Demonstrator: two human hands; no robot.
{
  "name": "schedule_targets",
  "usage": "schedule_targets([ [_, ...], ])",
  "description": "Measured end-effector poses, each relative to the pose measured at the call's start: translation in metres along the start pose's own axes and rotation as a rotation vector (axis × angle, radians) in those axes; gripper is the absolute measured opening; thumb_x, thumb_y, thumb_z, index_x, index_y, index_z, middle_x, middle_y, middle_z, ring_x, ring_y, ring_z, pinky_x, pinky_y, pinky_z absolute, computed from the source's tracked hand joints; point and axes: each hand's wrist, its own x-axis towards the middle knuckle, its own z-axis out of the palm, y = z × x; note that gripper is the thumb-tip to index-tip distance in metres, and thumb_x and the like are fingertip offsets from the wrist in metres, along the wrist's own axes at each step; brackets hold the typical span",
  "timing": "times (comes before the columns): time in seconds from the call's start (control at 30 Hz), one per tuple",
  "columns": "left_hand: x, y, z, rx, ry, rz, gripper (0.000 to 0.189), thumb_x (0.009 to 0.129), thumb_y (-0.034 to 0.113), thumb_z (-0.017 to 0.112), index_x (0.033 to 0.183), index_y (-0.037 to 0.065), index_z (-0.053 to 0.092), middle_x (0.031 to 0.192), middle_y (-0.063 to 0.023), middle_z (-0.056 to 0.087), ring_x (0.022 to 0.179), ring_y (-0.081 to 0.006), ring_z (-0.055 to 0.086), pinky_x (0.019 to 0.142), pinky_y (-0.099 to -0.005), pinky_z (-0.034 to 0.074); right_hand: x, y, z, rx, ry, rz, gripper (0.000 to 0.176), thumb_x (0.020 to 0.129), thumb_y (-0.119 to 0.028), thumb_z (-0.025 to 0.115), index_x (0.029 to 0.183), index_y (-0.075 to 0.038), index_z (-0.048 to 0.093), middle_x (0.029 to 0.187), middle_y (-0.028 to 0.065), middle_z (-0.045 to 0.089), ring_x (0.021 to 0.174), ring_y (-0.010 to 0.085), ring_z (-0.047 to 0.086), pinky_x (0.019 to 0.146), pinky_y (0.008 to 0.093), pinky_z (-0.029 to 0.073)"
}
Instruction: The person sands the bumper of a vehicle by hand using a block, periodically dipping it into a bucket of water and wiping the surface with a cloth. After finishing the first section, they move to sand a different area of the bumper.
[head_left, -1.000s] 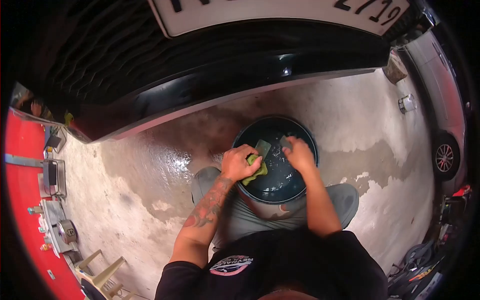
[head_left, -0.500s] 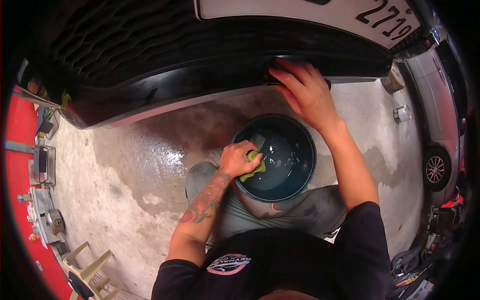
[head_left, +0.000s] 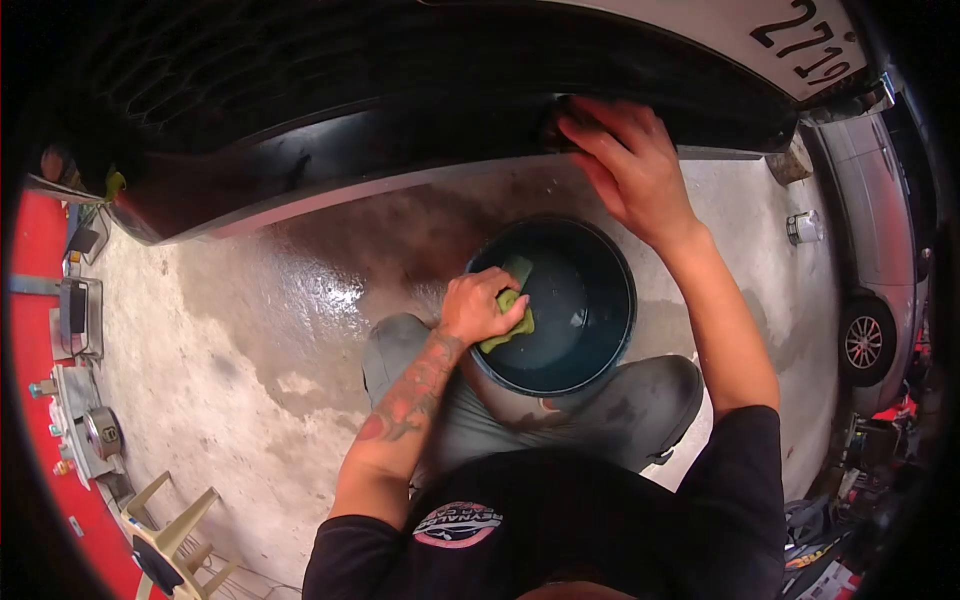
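Note:
My left hand (head_left: 482, 305) is closed around a yellow-green cloth (head_left: 515, 322) at the left rim of a dark round bucket (head_left: 603, 255). Cloudy water with a little foam stands in the bucket, between my knees. Up at the car's black lower bumper (head_left: 380, 135), my right hand (head_left: 635, 165) has its fingers curled against the surface. Something dark seems to be under those fingertips, but it blends into the bumper and I cannot make it out. The bumper looks wet and glossy.
The concrete floor (head_left: 230, 350) is wet in patches. A silver car (head_left: 870, 200) is parked at the right, near a paint can (head_left: 803, 228) and a block (head_left: 790, 163). A plastic stool (head_left: 165, 535) and a metal pot (head_left: 102, 432) are at the left.
My right hand has shifted slightly right and up along the bumper. My left hand stays at the bucket rim with the cloth. The whole view has tilted a little.

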Motion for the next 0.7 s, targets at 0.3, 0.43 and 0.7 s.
schedule_targets([
  [0.3, 0.000, 0.002, -0.002, 0.029, -0.032, 0.013, 0.023, 0.081, 0.032, 0.078, 0.086, 0.010, 0.074, 0.087, -0.0076, 0.073, 0.078, -0.0330, 0.071, 0.068, -0.0430, 0.057, 0.037, -0.036, 0.022, 0.020, 0.000, -0.072, 0.045, 0.084, -0.016, 0.069, 0.128, -0.026, 0.070, 0.131, 0.0028, 0.067, 0.114, 0.0315, 0.063, 0.094, 0.0453, 0.055],
  [0.43, 0.003, 0.001, -0.001, 0.013, -0.023, 0.001, 0.024, 0.081, 0.032, 0.078, 0.086, 0.010, 0.074, 0.086, -0.0077, 0.072, 0.078, -0.0331, 0.071, 0.068, -0.0429, 0.057, 0.012, -0.013, 0.008, 0.010, 0.046, -0.006, 0.043, 0.085, -0.018, 0.069, 0.127, -0.025, 0.071, 0.131, 0.0015, 0.068, 0.113, 0.0305, 0.063, 0.091, 0.0446, 0.056],
  [0.7, 0.000, 0.002, -0.002, 0.052, -0.048, 0.001, 0.024, 0.080, 0.034, 0.078, 0.087, 0.011, 0.074, 0.087, -0.0074, 0.073, 0.078, -0.0332, 0.071, 0.068, -0.0427, 0.057, 0.055, -0.059, 0.036, 0.047, 0.049, -0.110, 0.039, 0.086, -0.019, 0.068, 0.124, -0.025, 0.071, 0.128, 0.0003, 0.068, 0.112, 0.0273, 0.064, 0.090, 0.0426, 0.055],
])
